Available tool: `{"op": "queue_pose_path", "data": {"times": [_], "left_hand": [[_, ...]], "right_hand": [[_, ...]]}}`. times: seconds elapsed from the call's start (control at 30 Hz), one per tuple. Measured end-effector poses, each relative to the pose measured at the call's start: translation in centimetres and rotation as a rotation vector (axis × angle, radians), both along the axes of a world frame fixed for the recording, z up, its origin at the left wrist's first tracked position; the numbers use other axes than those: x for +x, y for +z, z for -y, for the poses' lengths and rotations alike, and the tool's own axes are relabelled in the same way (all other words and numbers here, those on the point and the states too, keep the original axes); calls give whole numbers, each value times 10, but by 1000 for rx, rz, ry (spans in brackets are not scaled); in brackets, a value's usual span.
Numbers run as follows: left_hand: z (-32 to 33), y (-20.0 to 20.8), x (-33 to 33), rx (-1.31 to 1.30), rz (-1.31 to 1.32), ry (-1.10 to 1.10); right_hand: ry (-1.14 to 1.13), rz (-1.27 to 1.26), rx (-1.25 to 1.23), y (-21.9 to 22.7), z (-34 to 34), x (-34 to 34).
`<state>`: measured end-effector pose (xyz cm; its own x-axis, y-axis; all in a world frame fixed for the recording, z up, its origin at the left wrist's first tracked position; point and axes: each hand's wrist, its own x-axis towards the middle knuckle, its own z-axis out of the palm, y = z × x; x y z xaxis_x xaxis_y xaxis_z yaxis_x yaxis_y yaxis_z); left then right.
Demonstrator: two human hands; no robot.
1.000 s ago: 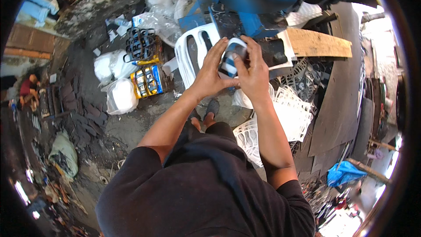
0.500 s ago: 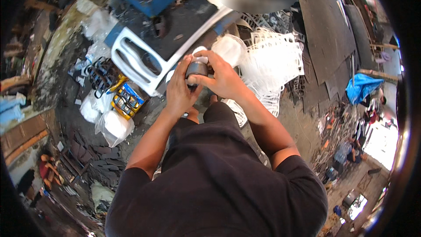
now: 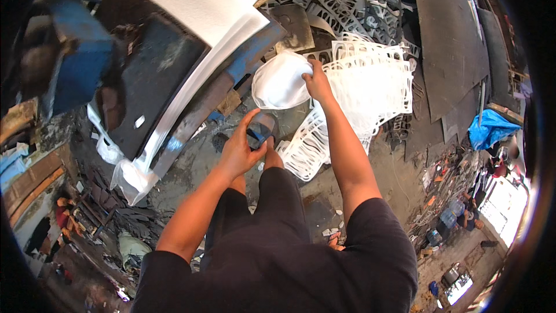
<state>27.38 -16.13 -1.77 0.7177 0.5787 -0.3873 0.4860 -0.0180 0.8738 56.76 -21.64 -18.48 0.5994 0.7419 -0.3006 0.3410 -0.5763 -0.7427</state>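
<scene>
My left hand [image 3: 238,149] is closed around a dark, hollow ring-shaped thing [image 3: 263,128], held above my feet; its exact kind I cannot tell. My right hand [image 3: 317,84] reaches farther out and to the right. Its fingers pinch the right edge of a rounded white plastic bag [image 3: 279,84] that looks full of something white. What fills the bag does not show clearly. Just right of that hand lies a heap of white sheets with cut-out holes [image 3: 370,84], spreading down toward my legs.
On the left stands a work table with a dark top [image 3: 156,75] and a white sheet [image 3: 200,0] along its far side. A blue metal part [image 3: 81,75] rises at its left. Large dark sheets [image 3: 449,40] lean at the right, near a blue tarp [image 3: 491,130]. Other people sit farther off.
My right hand has left the dark ring-shaped thing and moved right to the white bag. The left hand keeps the ring, now lower. The view has swung round, shifting the table leftward.
</scene>
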Motion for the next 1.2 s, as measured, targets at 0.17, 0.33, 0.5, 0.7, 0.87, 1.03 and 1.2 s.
{"op": "queue_pose_path", "data": {"times": [0.17, 0.33, 0.5, 0.7, 0.87, 1.03, 1.2], "left_hand": [[-4, -48, 13, 77, 25, 62], [-4, -62, 21, 81, 55, 158], [-7, -39, 24, 98, 57, 287], [0, 23, 11, 298, 411, 600], [11, 93, -23, 340, 535, 513], [-29, 119, -108, 380, 432, 946], [-149, 27, -159, 149, 146, 1144]], "right_hand": [[62, 109, -147, -121, -21, 31], [37, 275, -355, -132, -37, 21], [-88, 169, -117, -38, -36, -15], [186, -1272, -381, 161, 35, -110], [-397, -1492, 354, 252, 12, -197], [-538, -1406, 515, 275, -4, -210], [-477, -1203, 514, 319, -8, -253]]}}
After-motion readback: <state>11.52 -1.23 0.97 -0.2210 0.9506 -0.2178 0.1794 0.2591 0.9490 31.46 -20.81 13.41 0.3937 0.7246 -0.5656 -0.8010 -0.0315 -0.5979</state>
